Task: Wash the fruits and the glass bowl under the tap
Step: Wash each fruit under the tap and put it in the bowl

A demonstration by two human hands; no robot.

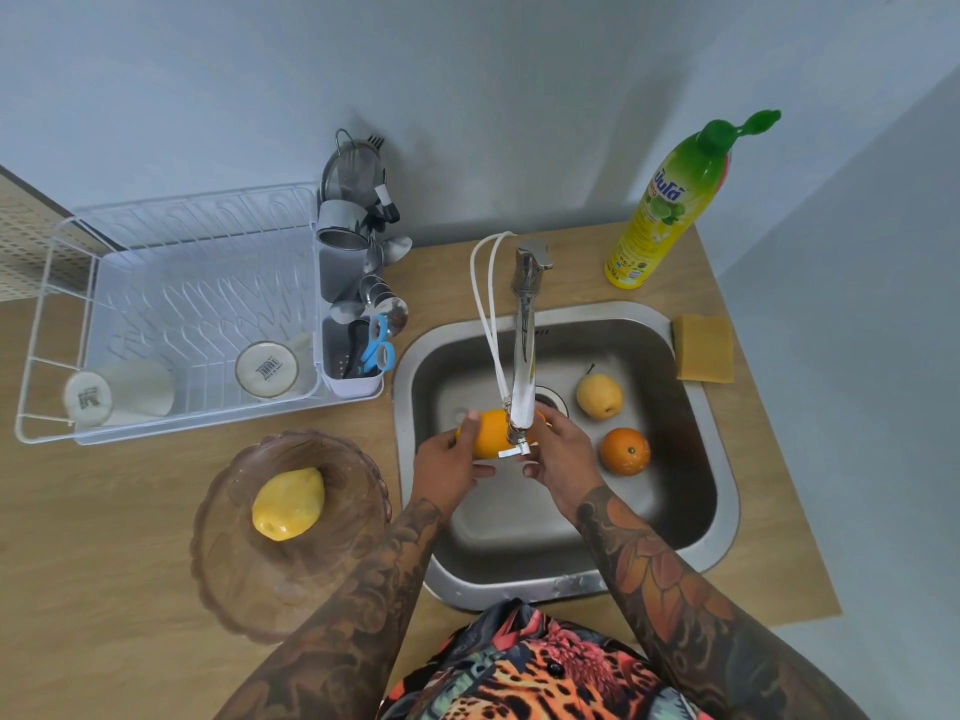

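Both hands hold an orange-yellow fruit (488, 433) under the spout of the chrome tap (524, 356), above the steel sink (691, 517). My left hand (448, 462) grips its left end; my right hand (558, 452) curls round its right side, partly behind the spout. A pale yellow pear (599, 396) and an orange (625, 451) lie in the sink at the right. The tinted glass bowl (244, 579) stands on the counter left of the sink, with a yellow mango (288, 504) inside.
A white dish rack (171, 283) with two upturned cups and a cutlery holder stands at the back left. A dish soap bottle (670, 205) and a yellow sponge (704, 348) sit right of the tap. White hoses (485, 314) loop beside the tap.
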